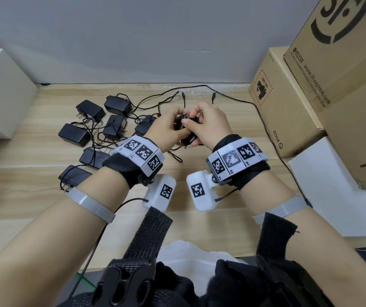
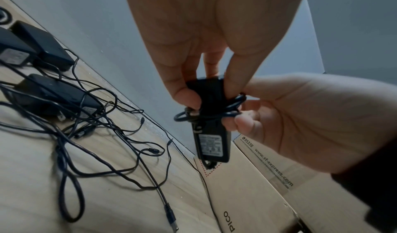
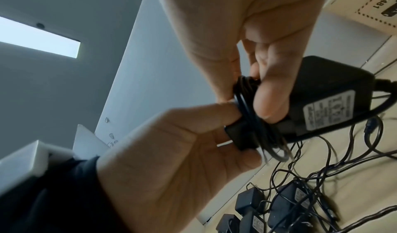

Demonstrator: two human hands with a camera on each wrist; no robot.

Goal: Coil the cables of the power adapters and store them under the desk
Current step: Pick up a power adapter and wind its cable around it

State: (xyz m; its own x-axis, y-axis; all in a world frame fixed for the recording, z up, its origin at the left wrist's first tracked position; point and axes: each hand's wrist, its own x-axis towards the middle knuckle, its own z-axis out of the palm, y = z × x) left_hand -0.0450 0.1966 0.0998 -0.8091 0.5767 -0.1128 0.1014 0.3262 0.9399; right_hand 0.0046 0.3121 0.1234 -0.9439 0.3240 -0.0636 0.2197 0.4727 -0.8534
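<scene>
Both hands meet mid-scene above the floor: left hand [image 1: 170,125] pinches one black adapter [image 2: 211,134] w/ curled fingers, right hand [image 1: 210,125] pinches the cable coil [image 2: 214,114] wound round it. Seven more adapters [image 1: 74,134] lie loose at left w/ tangled cables [image 1: 146,103]; two barrel plugs near the far wall. Surface: light wood-look floor [image 1: 199,218]. Grey wall [image 1: 133,36] at far side. Three cardboard boxes [image 1: 281,103] stacked at right, one white box [image 1: 0,94] far left.
</scene>
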